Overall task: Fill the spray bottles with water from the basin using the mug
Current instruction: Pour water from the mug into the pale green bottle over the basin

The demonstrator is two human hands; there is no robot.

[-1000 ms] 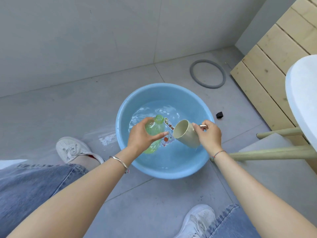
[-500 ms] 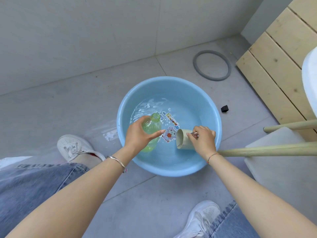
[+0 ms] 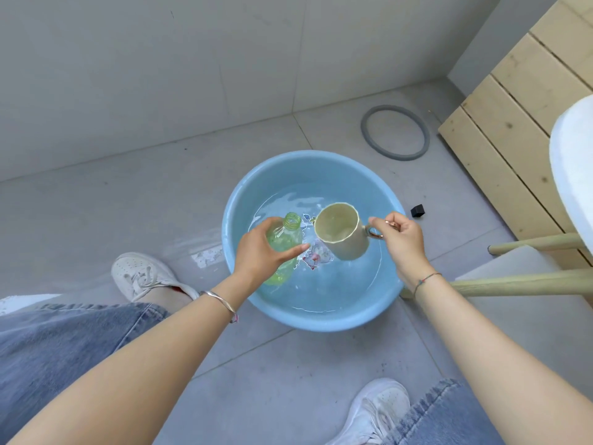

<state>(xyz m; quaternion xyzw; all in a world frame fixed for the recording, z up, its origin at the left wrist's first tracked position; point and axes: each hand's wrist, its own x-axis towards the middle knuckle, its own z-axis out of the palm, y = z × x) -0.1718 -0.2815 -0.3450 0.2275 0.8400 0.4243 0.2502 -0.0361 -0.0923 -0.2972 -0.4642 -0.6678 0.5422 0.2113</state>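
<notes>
Floor (image 3: 128, 200); curled grips (image 3: 260, 253) (image 3: 405, 241) on bottle (image 3: 284, 237), mug (image 3: 341, 234)

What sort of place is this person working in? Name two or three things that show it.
Probably a tiled wash or utility corner, perhaps at home. Large grey tiles cover the floor and wall, a blue basin of water sits on the floor, and bare wooden boards stand alongside.

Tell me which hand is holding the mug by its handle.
The right hand: its fingers pinch the handle of the beige mug, held tilted over the blue basin. The left hand grips the green bottle instead.
</notes>
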